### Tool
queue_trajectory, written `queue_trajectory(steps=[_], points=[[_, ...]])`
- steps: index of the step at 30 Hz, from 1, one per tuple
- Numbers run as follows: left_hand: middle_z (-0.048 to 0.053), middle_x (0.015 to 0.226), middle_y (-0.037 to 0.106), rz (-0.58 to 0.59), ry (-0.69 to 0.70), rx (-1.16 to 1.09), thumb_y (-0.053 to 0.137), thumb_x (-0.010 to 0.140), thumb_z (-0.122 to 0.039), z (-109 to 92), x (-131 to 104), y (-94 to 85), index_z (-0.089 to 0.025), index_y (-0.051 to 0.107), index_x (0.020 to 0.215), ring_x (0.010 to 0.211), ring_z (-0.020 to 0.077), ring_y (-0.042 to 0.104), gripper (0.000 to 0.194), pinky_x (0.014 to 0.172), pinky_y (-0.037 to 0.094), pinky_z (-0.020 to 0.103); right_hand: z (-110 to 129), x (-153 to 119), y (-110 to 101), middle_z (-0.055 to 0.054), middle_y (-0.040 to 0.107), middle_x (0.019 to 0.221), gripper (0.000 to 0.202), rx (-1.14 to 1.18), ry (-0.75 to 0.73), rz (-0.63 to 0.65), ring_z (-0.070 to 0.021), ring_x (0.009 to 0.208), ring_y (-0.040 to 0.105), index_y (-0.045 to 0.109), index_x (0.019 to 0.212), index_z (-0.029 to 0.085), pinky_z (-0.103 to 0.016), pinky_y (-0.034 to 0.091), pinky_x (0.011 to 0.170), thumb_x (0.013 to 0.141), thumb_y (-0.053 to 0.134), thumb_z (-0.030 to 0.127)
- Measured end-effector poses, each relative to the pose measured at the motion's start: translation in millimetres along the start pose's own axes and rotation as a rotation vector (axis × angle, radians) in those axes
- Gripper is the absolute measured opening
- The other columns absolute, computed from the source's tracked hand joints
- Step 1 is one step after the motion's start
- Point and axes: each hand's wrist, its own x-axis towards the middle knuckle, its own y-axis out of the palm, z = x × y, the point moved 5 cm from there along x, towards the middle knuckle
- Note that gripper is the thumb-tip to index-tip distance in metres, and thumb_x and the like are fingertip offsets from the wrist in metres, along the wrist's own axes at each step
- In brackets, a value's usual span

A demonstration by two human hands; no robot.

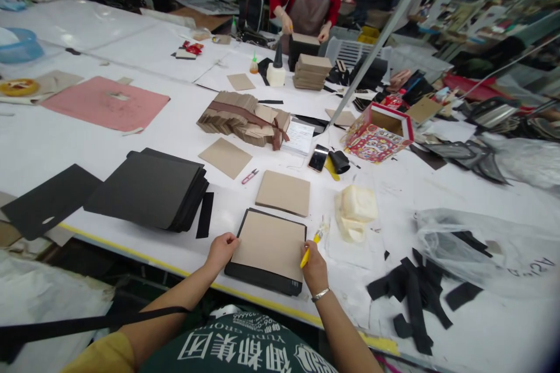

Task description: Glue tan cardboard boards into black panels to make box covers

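Clock ctr = tan board (268,245). At 10 o'clock, big stack of black sheets (146,186), then black strip (205,215) just beside. At 9, L hand (222,249), thumb & finger drawn close together at board's L edge; can't tell if pinching it. In ctr, said board, flat on black pile (262,280). Abt 12, 2nd board (283,193). At 3, R hand (315,268), fingers wrapped round yellow brush (318,237), pointing to 1. At 2, pale tub (359,204). At 4, loose black scraps (413,291).
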Motion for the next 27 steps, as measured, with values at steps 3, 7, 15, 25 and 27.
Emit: queue_trajectory(steps=[3, 7, 15, 25, 27], points=[[-0.003, 0.053, 0.052, 0.012, -0.018, -0.08, 0.05, 0.068, -0.039, 7.5, 1.4, 3.5, -0.017, 0.053, 0.056, 0.055, 0.0128, 0.049, 0.025, 0.055, 0.036, 0.022, 1.1, 1.3, -0.2, -0.004, 0.06, 0.07, 0.031, -0.013, 0.009, 0.001, -0.0169, 0.06, 0.058, 0.051, 0.097, 0.016, -0.025, 0.039, 0.054, 0.088, 0.031, 0.038], [-0.004, 0.049, 0.048, 0.01, -0.057, -0.156, 0.051, 0.066, -0.04, 15.4, 4.9, 6.0, -0.017, 0.052, 0.055, 0.051, 0.0112, 0.045, 0.026, 0.051, 0.034, 0.021, 3.6, 4.0, 1.1, -0.003, 0.059, 0.066, 0.031, -0.012, 0.024, 0.022, -0.0164, 0.057, 0.057, 0.052, 0.095, 0.017, -0.025, 0.038, 0.053, 0.089, 0.031, 0.038], [-0.006, 0.048, 0.043, 0.087, -0.163, -0.281, 0.055, 0.064, -0.042, 25.9, 5.3, 10.7, -0.017, 0.052, 0.057, 0.045, 0.0087, 0.039, 0.027, 0.044, 0.03, 0.019, 4.8, 3.0, 5.2, -0.002, 0.058, 0.067, 0.025, -0.071, 0.022, 0.042, -0.0151, 0.06, 0.056, 0.051, 0.095, 0.016, -0.023, 0.037, 0.055, 0.089, 0.032, 0.03], [-0.005, 0.047, 0.045, 0.151, -0.2, -0.341, 0.06, 0.061, -0.048, 30.9, 8.4, 16.0, -0.016, 0.054, 0.06, 0.043, 0.0084, 0.038, 0.032, 0.042, 0.029, 0.019, 6.0, 3.8, 4.4, 0.0, 0.057, 0.064, 0.017, -0.14, 0.115, 0.064, -0.0125, 0.056, 0.055, 0.049, 0.093, 0.017, -0.021, 0.033, 0.052, 0.088, 0.036, 0.026], [-0.005, 0.046, 0.044, 0.147, -0.2, -0.357, 0.061, 0.059, -0.048, 28.8, 7.2, 15.1, -0.016, 0.054, 0.059, 0.043, 0.0081, 0.038, 0.033, 0.041, 0.028, 0.019, 7.0, 3.2, 3.9, 0.0, 0.058, 0.066, 0.018, -0.135, 0.114, 0.059, -0.0132, 0.057, 0.055, 0.049, 0.093, 0.017, -0.022, 0.033, 0.052, 0.088, 0.035, 0.027]])
